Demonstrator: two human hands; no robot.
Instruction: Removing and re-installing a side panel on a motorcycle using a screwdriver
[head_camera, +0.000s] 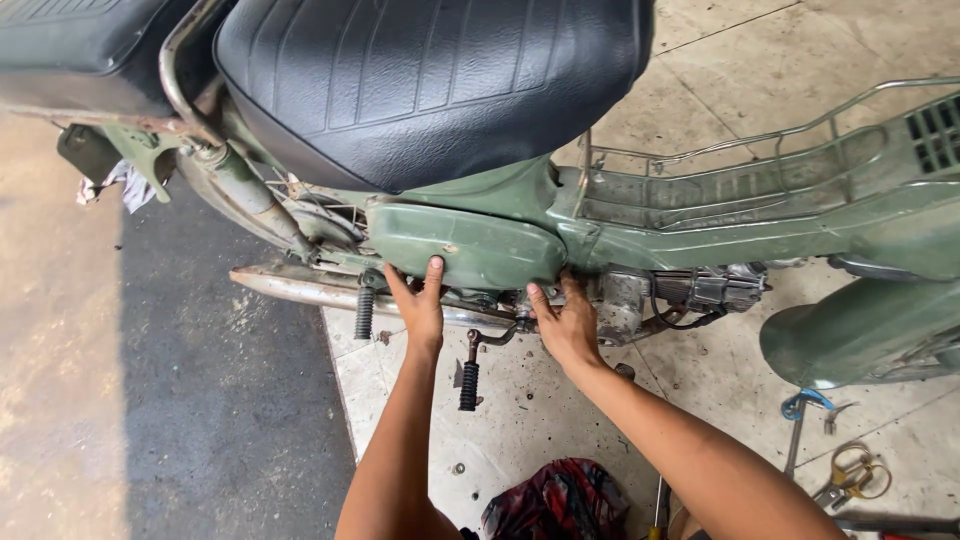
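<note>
Both hands press flat, gripping nothing: left hand (422, 305) and right hand (566, 325) on lower edge of green side cover (465, 245), under black seat (420, 80). Best keep pressure even w/ both palms, clear of kick lever (470, 370).

Fingertips of both hands hidden under side cover (465, 245); seat (420, 80) cropped at top.

Green motorbike (700, 215), black seat (420, 85), standing on a tiled floor (540, 420). Both hands at the green side cover (465, 245): left hand (420, 305) fingers up against its lower edge, right hand (565, 325) under its right end, beside the engine (690, 290). Kick-start lever (470, 370) hangs between the forearms. Chrome exhaust pipe (300, 288) runs left. Red rag (560, 500) near (pliers (850, 475) lie well right).
</note>
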